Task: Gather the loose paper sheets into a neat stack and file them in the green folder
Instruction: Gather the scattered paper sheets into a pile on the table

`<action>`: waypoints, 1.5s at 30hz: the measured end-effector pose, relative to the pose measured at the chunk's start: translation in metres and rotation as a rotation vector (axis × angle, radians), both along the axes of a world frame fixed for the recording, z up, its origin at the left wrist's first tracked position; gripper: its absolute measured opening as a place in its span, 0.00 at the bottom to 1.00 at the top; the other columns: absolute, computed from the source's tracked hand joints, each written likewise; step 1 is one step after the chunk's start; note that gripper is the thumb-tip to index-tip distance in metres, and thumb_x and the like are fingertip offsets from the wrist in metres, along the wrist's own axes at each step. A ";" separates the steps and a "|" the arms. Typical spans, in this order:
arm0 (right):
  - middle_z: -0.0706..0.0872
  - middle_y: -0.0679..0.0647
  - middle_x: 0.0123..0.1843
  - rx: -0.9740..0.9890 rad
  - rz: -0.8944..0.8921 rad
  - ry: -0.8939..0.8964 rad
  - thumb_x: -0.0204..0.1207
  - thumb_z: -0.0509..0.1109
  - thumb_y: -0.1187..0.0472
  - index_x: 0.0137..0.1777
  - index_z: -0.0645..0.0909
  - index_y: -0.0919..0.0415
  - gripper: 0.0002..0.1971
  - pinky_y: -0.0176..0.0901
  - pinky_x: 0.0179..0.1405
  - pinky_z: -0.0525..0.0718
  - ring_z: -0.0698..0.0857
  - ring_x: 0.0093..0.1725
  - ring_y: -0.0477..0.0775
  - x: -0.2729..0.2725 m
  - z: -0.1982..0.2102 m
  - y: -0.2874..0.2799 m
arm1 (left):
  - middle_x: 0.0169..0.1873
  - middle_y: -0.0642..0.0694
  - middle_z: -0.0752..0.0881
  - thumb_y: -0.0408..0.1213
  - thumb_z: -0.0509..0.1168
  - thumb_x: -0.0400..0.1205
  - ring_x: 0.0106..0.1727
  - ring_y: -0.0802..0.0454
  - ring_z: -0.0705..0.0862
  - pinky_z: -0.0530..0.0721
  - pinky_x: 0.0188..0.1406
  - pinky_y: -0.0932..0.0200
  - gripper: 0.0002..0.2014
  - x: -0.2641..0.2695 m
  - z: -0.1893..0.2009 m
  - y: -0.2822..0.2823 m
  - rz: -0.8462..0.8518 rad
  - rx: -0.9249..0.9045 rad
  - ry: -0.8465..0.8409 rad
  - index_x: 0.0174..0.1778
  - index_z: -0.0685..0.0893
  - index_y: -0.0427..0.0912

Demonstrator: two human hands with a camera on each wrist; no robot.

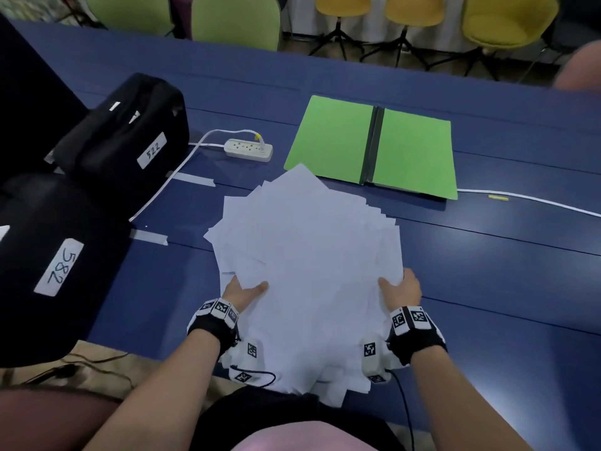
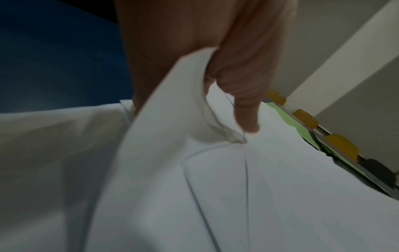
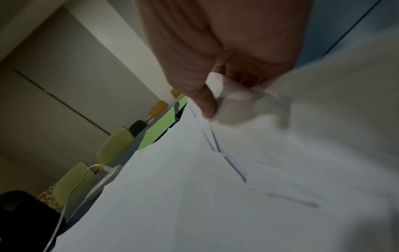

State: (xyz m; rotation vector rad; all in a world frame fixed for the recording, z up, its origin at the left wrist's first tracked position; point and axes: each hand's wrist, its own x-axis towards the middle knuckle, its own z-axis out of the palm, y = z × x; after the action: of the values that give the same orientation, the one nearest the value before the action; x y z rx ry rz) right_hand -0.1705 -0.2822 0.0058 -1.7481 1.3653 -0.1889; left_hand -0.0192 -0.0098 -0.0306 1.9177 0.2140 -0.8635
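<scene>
A fanned, uneven pile of white paper sheets [image 1: 312, 255] lies on the blue table [image 1: 487, 271] in front of me. My left hand [image 1: 244, 292] grips its left edge, thumb on top and fingers hidden underneath. My right hand [image 1: 401, 289] grips the right edge the same way. In the left wrist view my thumb [image 2: 244, 95] presses on the sheets [image 2: 215, 187], and one edge curls up over the hand. The right wrist view shows my thumb [image 3: 200, 95] on the sheets [image 3: 194, 196]. The green folder [image 1: 374, 144] lies open and flat beyond the pile.
Two black bags with labels, 522 [image 1: 130, 131] and 582 [image 1: 48, 255], stand at the left. A white power strip [image 1: 248, 149] with its cable lies between the bags and the folder. Another white cable [image 1: 527, 198] runs right of the folder. Green and yellow chairs [image 1: 234, 17] stand behind the table.
</scene>
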 end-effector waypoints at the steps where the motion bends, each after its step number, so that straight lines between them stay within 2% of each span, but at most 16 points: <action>1: 0.86 0.67 0.57 -0.040 -0.021 -0.006 0.75 0.69 0.66 0.59 0.78 0.70 0.14 0.43 0.44 0.77 0.84 0.54 0.66 0.000 -0.001 0.000 | 0.64 0.44 0.82 0.38 0.74 0.76 0.68 0.43 0.79 0.76 0.70 0.49 0.30 0.000 -0.002 0.000 -0.010 0.014 -0.014 0.73 0.72 0.41; 4: 0.84 0.67 0.61 -0.004 0.036 0.036 0.79 0.63 0.66 0.61 0.78 0.71 0.14 0.51 0.54 0.81 0.83 0.58 0.67 0.006 -0.007 0.007 | 0.66 0.41 0.80 0.30 0.74 0.75 0.69 0.42 0.78 0.75 0.67 0.52 0.32 -0.006 -0.006 0.001 -0.046 0.004 -0.068 0.73 0.68 0.37; 6: 0.81 0.62 0.65 0.138 0.221 0.111 0.82 0.58 0.66 0.65 0.76 0.67 0.15 0.51 0.66 0.76 0.81 0.62 0.63 0.012 -0.012 0.020 | 0.67 0.42 0.80 0.36 0.76 0.72 0.69 0.44 0.78 0.75 0.70 0.49 0.36 -0.009 -0.007 0.003 -0.058 -0.007 -0.077 0.74 0.66 0.39; 7: 0.81 0.56 0.57 0.210 0.322 0.138 0.83 0.55 0.66 0.58 0.78 0.61 0.11 0.49 0.65 0.76 0.81 0.54 0.59 0.015 -0.015 0.028 | 0.68 0.44 0.79 0.40 0.78 0.70 0.70 0.45 0.78 0.74 0.72 0.47 0.39 -0.008 -0.008 0.005 -0.064 -0.009 -0.064 0.74 0.65 0.40; 9: 0.70 0.44 0.38 0.255 0.415 0.148 0.84 0.52 0.67 0.36 0.65 0.47 0.17 0.37 0.41 0.77 0.70 0.34 0.43 0.019 -0.018 0.040 | 0.68 0.48 0.78 0.41 0.77 0.71 0.69 0.48 0.77 0.72 0.74 0.48 0.39 -0.006 -0.006 0.005 -0.079 -0.022 -0.047 0.74 0.65 0.40; 12: 0.65 0.46 0.33 0.192 0.417 0.156 0.82 0.52 0.71 0.31 0.57 0.49 0.21 0.32 0.29 0.65 0.66 0.31 0.44 0.019 -0.017 0.045 | 0.67 0.49 0.80 0.40 0.74 0.75 0.69 0.47 0.78 0.74 0.73 0.47 0.33 -0.001 -0.006 0.006 -0.110 -0.027 -0.022 0.74 0.68 0.43; 16: 0.81 0.61 0.45 0.235 0.643 0.322 0.80 0.58 0.68 0.43 0.76 0.65 0.06 0.46 0.45 0.81 0.80 0.44 0.58 0.016 -0.020 0.039 | 0.68 0.46 0.80 0.39 0.73 0.76 0.72 0.44 0.77 0.72 0.75 0.45 0.31 0.000 -0.002 0.004 -0.042 0.003 0.001 0.74 0.69 0.43; 19: 0.84 0.60 0.41 0.298 0.718 0.297 0.75 0.65 0.69 0.55 0.80 0.69 0.10 0.45 0.39 0.84 0.83 0.36 0.55 0.020 -0.012 0.031 | 0.74 0.43 0.73 0.30 0.67 0.80 0.77 0.44 0.71 0.67 0.76 0.53 0.31 -0.001 0.000 0.000 -0.074 0.097 -0.020 0.78 0.63 0.37; 22: 0.82 0.58 0.44 0.315 0.556 0.089 0.72 0.69 0.72 0.65 0.72 0.58 0.21 0.39 0.32 0.79 0.83 0.39 0.54 0.033 -0.003 0.017 | 0.81 0.43 0.61 0.29 0.64 0.82 0.82 0.45 0.62 0.59 0.81 0.54 0.36 -0.002 0.000 0.000 -0.097 0.148 -0.010 0.83 0.52 0.37; 24: 0.80 0.56 0.50 0.327 0.391 -0.039 0.74 0.69 0.71 0.71 0.68 0.59 0.27 0.40 0.36 0.77 0.81 0.49 0.58 0.047 0.001 0.010 | 0.79 0.42 0.65 0.26 0.62 0.81 0.80 0.44 0.66 0.62 0.79 0.55 0.34 -0.003 0.001 0.000 -0.110 0.133 -0.022 0.82 0.54 0.38; 27: 0.76 0.46 0.44 0.280 0.322 -0.125 0.77 0.70 0.64 0.75 0.65 0.58 0.28 0.41 0.43 0.78 0.79 0.49 0.53 0.070 0.004 0.003 | 0.74 0.41 0.73 0.22 0.59 0.80 0.74 0.44 0.73 0.68 0.72 0.56 0.31 -0.002 0.004 0.003 -0.140 0.103 -0.014 0.80 0.61 0.40; 30: 0.79 0.54 0.63 0.175 0.282 -0.149 0.76 0.72 0.57 0.75 0.69 0.53 0.28 0.44 0.59 0.76 0.78 0.64 0.54 0.090 0.008 -0.001 | 0.72 0.41 0.76 0.20 0.59 0.78 0.72 0.43 0.75 0.71 0.67 0.58 0.32 0.000 0.006 0.005 -0.177 0.091 -0.013 0.79 0.63 0.41; 32: 0.80 0.58 0.65 0.141 0.227 -0.155 0.75 0.72 0.56 0.70 0.75 0.52 0.23 0.41 0.56 0.74 0.80 0.60 0.54 0.100 0.008 0.000 | 0.70 0.41 0.77 0.19 0.58 0.78 0.70 0.43 0.76 0.72 0.63 0.61 0.31 -0.001 0.008 0.005 -0.189 0.093 -0.015 0.78 0.65 0.40; 38: 0.82 0.54 0.43 -0.017 0.262 -0.042 0.75 0.69 0.58 0.54 0.85 0.60 0.11 0.37 0.45 0.72 0.79 0.44 0.54 0.114 0.010 -0.001 | 0.70 0.42 0.76 0.21 0.59 0.78 0.72 0.44 0.75 0.70 0.60 0.65 0.31 0.000 0.011 0.005 -0.218 0.102 -0.020 0.78 0.63 0.39; 42: 0.83 0.52 0.38 -0.015 -0.010 -0.236 0.73 0.64 0.62 0.44 0.86 0.58 0.09 0.30 0.26 0.74 0.79 0.36 0.52 0.099 0.019 -0.007 | 0.70 0.42 0.77 0.22 0.60 0.78 0.68 0.45 0.76 0.71 0.60 0.62 0.31 0.002 0.013 0.009 -0.222 0.106 0.011 0.78 0.63 0.40; 45: 0.82 0.55 0.38 -0.083 -0.135 -0.147 0.72 0.60 0.67 0.44 0.86 0.61 0.12 0.34 0.29 0.74 0.78 0.37 0.57 0.075 0.016 -0.016 | 0.70 0.41 0.77 0.23 0.61 0.78 0.66 0.46 0.77 0.72 0.60 0.60 0.31 0.005 0.010 0.012 -0.226 0.107 0.024 0.78 0.63 0.41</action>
State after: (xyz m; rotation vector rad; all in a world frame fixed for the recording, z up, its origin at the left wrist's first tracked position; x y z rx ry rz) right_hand -0.0954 -0.2983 0.0214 -1.6750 1.3854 -0.4459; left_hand -0.0146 0.0019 -0.0208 2.0590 0.0588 -1.0429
